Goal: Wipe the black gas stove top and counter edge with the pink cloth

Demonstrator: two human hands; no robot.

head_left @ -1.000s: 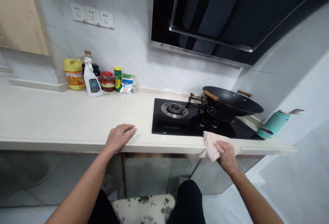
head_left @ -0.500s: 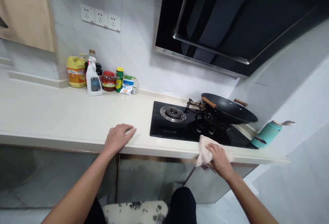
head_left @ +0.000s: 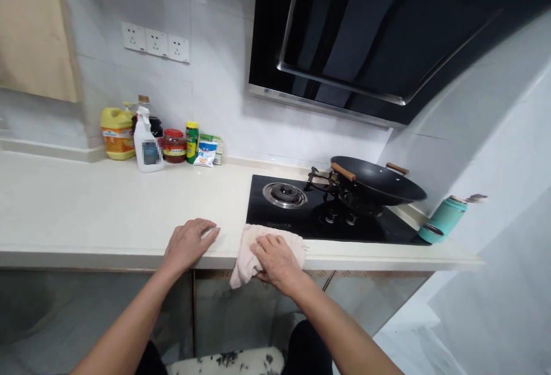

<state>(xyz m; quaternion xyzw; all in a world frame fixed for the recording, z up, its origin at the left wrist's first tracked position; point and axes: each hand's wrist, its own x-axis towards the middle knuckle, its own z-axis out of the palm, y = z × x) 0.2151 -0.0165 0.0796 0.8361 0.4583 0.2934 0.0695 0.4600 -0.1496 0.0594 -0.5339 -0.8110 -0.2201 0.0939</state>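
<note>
My right hand (head_left: 275, 257) presses a pale pink cloth (head_left: 247, 260) against the front edge of the white countertop (head_left: 129, 208). One corner of the cloth hangs over that edge, and its far side touches the front of the black gas stove (head_left: 297, 227). Part of my right thumb is hidden below the cloth. To the left, my left hand (head_left: 189, 243) rests on the counter near the edge, fingers stretched and nothing in them. A bare burner (head_left: 284, 195) is on the stove's left side.
A black wok (head_left: 379, 182) with wooden handles sits over the right burner. Past it stands a turquoise container (head_left: 447, 217). Along the wall are a yellow jug (head_left: 117, 134), a white spray bottle (head_left: 147, 139) and a red-lidded jar (head_left: 174, 146). A range hood (head_left: 344, 36) hangs above.
My right hand has slid the cloth left along the counter's front edge, from before the stove's middle to its left corner. My left hand stays at its place on the counter; the view has shifted slightly.
</note>
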